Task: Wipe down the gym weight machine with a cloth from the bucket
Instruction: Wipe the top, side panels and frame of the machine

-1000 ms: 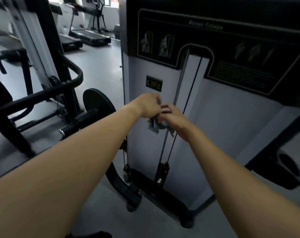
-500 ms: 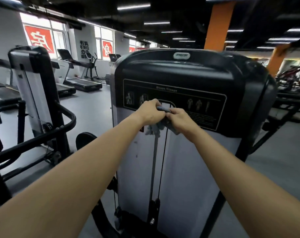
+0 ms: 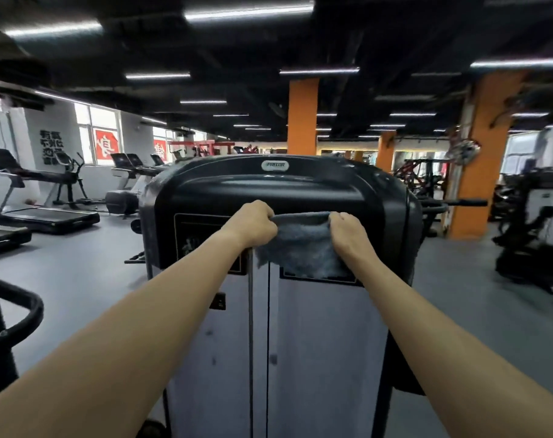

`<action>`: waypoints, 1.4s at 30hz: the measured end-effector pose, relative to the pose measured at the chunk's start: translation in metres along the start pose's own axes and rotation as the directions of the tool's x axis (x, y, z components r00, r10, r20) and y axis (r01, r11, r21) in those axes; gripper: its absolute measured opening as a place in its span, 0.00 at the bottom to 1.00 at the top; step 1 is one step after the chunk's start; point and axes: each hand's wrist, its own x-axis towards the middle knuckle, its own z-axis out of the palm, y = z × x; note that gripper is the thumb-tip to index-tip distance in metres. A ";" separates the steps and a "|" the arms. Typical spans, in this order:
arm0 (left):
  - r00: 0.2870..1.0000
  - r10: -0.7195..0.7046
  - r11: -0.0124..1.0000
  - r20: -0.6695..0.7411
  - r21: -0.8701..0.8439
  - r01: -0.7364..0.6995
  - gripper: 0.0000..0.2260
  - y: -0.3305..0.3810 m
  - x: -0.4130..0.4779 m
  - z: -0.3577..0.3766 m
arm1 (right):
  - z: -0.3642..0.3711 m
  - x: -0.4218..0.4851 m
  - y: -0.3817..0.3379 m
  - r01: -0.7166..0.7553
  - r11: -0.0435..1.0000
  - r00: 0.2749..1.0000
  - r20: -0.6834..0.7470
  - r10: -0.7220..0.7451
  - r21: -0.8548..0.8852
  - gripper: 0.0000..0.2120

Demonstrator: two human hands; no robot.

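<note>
Head: both grips [image 3: 251,224] [image 3: 348,235] tight around cloth [image 3: 300,245]

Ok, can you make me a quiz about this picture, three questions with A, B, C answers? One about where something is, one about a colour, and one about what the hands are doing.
1. Where is the cloth?
A) on the floor
B) up in front of the weight machine
C) inside a bucket

2. What colour is the nearest pillar?
A) green
B) white
C) orange

3. What are the hands doing?
A) both grip the cloth
B) only one grips it
C) both hang free

Answers:
1 B: it hangs before the machine's black top part.
2 C: it is plainly orange.
3 A: the left hand and right hand each grip an upper corner.
</note>
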 end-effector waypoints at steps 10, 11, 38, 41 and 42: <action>0.979 0.190 0.973 -0.073 -0.123 -0.198 0.17 0.041 0.028 0.021 | -0.025 -0.011 0.003 -0.227 0.939 0.970 -0.025 0.241 0.258 0.10; 0.974 0.215 0.963 -0.076 -0.148 -0.224 0.18 0.045 0.030 0.024 | -0.024 -0.008 0.007 -0.244 0.942 0.961 -0.070 0.266 0.229 0.12; 0.897 0.388 0.919 -0.214 0.160 -0.359 0.14 0.017 0.100 0.020 | 0.008 0.069 -0.008 0.253 0.850 0.891 -0.230 -0.391 -0.462 0.17; 0.903 0.360 0.908 -0.234 0.308 -0.282 0.16 -0.001 0.120 0.016 | 0.027 0.082 0.006 0.192 0.710 0.942 -0.077 -0.328 -0.677 0.20; 0.903 0.347 0.909 -0.251 0.328 -0.258 0.15 -0.008 0.127 0.014 | 0.028 0.087 0.004 0.204 0.701 0.931 -0.085 -0.354 -0.684 0.19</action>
